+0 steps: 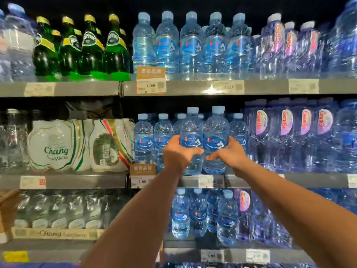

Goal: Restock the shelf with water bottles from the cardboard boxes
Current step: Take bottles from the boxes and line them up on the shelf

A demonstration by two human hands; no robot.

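Two clear water bottles with pale blue caps and blue labels stand side by side at the front edge of the middle shelf. My left hand grips the left bottle from its left side. The right bottle is held by my right hand, thumb pointing inward across its lower part. Behind them stand several more of the same bottles in rows. No cardboard box of these bottles is in view.
Identical blue-label bottles fill the top shelf and the bottom shelf. Green glass bottles stand upper left, white Chang packs middle left, and purple-label bottles to the right. Price tags line the shelf rails.
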